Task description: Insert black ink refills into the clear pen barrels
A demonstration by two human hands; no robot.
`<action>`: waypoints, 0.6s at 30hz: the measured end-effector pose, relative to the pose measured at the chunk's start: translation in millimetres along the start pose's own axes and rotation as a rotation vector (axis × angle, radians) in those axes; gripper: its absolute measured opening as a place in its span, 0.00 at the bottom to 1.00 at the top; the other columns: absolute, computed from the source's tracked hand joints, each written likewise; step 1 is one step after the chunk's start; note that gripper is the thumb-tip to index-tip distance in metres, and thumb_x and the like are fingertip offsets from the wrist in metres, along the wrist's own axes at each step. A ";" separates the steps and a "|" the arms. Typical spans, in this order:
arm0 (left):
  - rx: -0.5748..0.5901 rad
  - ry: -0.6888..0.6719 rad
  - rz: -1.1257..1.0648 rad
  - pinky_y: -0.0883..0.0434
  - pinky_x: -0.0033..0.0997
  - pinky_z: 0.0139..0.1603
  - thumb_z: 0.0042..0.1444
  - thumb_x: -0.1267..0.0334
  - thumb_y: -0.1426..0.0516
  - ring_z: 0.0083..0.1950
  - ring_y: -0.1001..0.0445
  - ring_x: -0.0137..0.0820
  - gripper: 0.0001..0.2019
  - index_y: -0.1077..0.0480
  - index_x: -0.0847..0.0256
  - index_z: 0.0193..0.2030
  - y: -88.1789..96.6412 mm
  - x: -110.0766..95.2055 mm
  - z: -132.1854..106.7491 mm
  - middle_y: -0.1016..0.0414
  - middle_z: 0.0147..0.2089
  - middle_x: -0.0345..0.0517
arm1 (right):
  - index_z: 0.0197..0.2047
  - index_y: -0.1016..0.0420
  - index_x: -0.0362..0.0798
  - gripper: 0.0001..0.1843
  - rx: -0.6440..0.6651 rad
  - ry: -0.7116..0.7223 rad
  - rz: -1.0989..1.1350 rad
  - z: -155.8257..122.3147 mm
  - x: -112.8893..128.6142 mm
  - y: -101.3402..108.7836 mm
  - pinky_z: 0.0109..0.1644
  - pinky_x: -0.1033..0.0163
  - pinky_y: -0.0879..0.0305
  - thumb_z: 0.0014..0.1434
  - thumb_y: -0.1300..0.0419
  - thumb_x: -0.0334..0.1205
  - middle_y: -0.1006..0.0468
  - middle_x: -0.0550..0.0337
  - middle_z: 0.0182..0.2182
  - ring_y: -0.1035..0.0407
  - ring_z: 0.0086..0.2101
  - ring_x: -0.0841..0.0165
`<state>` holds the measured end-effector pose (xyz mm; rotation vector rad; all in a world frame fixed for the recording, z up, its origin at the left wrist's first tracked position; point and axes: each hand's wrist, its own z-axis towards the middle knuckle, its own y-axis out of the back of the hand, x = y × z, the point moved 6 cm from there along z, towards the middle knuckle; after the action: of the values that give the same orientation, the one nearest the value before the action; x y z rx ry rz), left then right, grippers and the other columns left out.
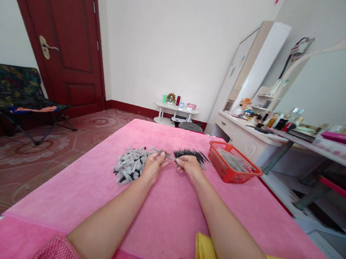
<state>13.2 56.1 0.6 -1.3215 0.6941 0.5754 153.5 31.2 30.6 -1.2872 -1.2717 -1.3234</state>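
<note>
In the middle of the pink cloth, my left hand (155, 165) pinches a thin, greyish pen-like stick (168, 156) between thumb and fingers. The stick slants across to my right hand (187, 164), whose closed fingertips grip its other end. Its exact make is too small to tell. Beside my left hand lies a heap of small translucent white and black pieces (129, 166), perhaps caps. Just beyond my right hand is a bunch of thin black pointed pieces (189, 152). An orange-red plastic basket (231, 177) stands to the right, holding translucent slender pieces (232, 159).
Pink cloth (166, 220) covers the table. Folded yellow fabric (204, 254) lies at the near edge, under my right forearm. A folding chair (21, 95) stands left by the red door (63, 39). A dressing table (235, 126) with bottles is at right.
</note>
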 end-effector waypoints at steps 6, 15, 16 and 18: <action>0.002 -0.010 0.011 0.28 0.34 0.42 0.43 0.61 0.35 0.36 0.25 0.31 0.13 0.29 0.67 0.33 -2.6 -3.1 -1.7 0.23 0.37 0.49 | 0.25 0.29 0.40 0.11 0.053 -0.084 -0.001 -2.2 -2.3 2.0 0.15 0.74 0.41 0.54 0.40 0.39 0.26 0.58 0.17 0.34 0.15 0.76; 0.009 -0.012 0.025 0.28 0.34 0.42 0.44 0.61 0.36 0.34 0.25 0.29 0.12 0.28 0.67 0.33 -3.1 -4.7 -3.0 0.23 0.37 0.49 | 0.29 0.29 0.41 0.08 0.059 -0.045 0.018 -0.3 -3.4 3.9 0.15 0.75 0.41 0.51 0.37 0.38 0.26 0.61 0.18 0.35 0.15 0.77; 0.012 -0.012 0.025 0.28 0.33 0.42 0.44 0.61 0.36 0.35 0.25 0.30 0.13 0.28 0.67 0.33 -3.2 -4.6 -2.9 0.23 0.37 0.49 | 0.28 0.29 0.41 0.09 0.072 -0.055 0.003 -0.6 -3.7 3.1 0.14 0.74 0.41 0.52 0.39 0.40 0.26 0.61 0.18 0.35 0.15 0.77; 0.012 -0.012 0.026 0.27 0.33 0.41 0.43 0.60 0.36 0.35 0.25 0.31 0.13 0.28 0.67 0.33 -3.4 -4.5 -2.9 0.23 0.36 0.49 | 0.24 0.31 0.41 0.12 0.084 -0.046 -0.040 -1.0 -2.5 2.2 0.13 0.75 0.43 0.54 0.41 0.41 0.28 0.61 0.15 0.38 0.13 0.77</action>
<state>12.3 52.8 5.9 -1.2984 0.7054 0.5990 155.8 29.8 28.4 -1.2461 -1.3768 -1.2608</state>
